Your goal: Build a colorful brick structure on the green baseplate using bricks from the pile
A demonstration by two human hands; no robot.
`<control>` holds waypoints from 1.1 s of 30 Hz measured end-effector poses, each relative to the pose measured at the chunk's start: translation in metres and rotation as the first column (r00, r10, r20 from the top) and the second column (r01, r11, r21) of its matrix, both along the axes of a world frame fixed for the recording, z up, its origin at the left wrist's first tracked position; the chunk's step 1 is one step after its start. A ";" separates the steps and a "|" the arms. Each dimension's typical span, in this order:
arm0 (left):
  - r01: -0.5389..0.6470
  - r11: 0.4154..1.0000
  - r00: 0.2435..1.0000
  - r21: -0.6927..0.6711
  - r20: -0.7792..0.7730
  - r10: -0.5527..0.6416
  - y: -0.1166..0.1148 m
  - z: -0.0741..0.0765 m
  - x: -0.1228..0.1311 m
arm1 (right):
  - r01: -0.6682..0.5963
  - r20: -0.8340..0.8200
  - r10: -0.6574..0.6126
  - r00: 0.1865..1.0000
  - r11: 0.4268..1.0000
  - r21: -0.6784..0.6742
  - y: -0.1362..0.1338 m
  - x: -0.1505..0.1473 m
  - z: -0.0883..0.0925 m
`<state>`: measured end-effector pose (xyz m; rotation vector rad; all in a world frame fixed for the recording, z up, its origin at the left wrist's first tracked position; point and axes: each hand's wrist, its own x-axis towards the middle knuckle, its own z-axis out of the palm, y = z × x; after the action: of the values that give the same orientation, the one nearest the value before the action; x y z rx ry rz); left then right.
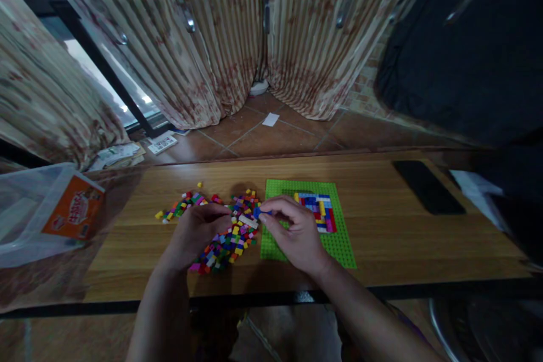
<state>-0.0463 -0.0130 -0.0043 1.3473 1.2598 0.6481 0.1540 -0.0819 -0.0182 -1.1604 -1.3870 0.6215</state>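
Observation:
Between the thumb and fingers of my right hand (297, 233) is a small blue toy brick (257, 212), held above the near left part of the green baseplate (343, 249). My left hand (199, 233) hovers over a pile of loose colourful bricks (231, 243), its thumb and fingertips pressed together; whatever they may hold is hidden. A long white brick (248, 222) lies in the pile between both hands. On the baseplate sits a low, roughly square build of multicoloured bricks (327, 220), partly covered by my right hand.
A black phone-like slab (428, 186) lies on the right of the wooden table (382, 249). Left of the table stands a clear plastic box (34, 192) with an orange label. Curtains (220, 56) hang beyond, and papers (116, 154) lie on the tiled floor.

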 end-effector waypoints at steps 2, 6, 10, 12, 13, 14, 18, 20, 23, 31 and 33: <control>-0.022 0.995 0.988 0.092 -0.149 0.036 0.004 -0.002 -0.007 | 0.070 0.047 -0.070 0.996 0.997 0.012 0.000 0.017 0.004; -0.003 0.966 0.887 0.259 -0.446 0.122 0.009 -0.005 -0.011 | 0.262 0.124 -0.260 0.958 0.965 0.000 0.002 0.059 0.002; 0.048 0.957 0.773 0.288 -0.618 0.147 0.011 -0.008 -0.008 | 0.377 0.158 -0.368 0.916 0.926 -0.031 0.003 0.092 -0.009; 0.042 0.961 0.751 0.273 -0.643 0.150 0.012 -0.007 -0.007 | 0.387 0.178 -0.374 0.910 0.921 -0.048 0.002 0.100 -0.012; 0.036 0.965 0.749 0.260 -0.646 0.146 0.012 -0.007 -0.007 | 0.389 0.186 -0.373 0.909 0.919 -0.057 0.001 0.103 -0.012; 0.028 0.969 0.750 0.244 -0.646 0.141 0.011 -0.006 -0.008 | 0.389 0.200 -0.370 0.907 0.919 -0.066 -0.001 0.104 -0.012; -0.006 0.975 0.772 0.222 -0.619 0.145 0.010 -0.005 -0.008 | 0.387 0.259 -0.358 0.897 0.920 -0.068 -0.005 0.101 -0.011; 0.017 0.968 0.844 0.250 -0.523 0.120 0.009 -0.005 -0.006 | 0.371 0.263 -0.343 0.902 0.926 -0.062 -0.007 0.093 -0.010; 0.101 0.953 0.953 0.286 -0.303 -0.010 0.004 -0.003 0.006 | 0.311 0.228 -0.294 0.928 0.949 -0.042 -0.011 0.070 -0.006; 0.161 0.986 0.927 -0.044 0.349 -0.136 -0.016 0.009 0.050 | 0.165 0.156 -0.178 0.971 0.982 0.094 -0.011 -0.004 -0.002; 0.114 0.991 0.928 -0.064 0.363 -0.083 -0.014 0.008 0.049 | 0.110 0.146 -0.121 0.982 0.990 0.086 -0.006 -0.015 -0.004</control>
<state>0.0025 -0.0265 0.0041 1.1513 0.9070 0.7250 0.1395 -0.0877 -0.0220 -1.2366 -1.4465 0.4007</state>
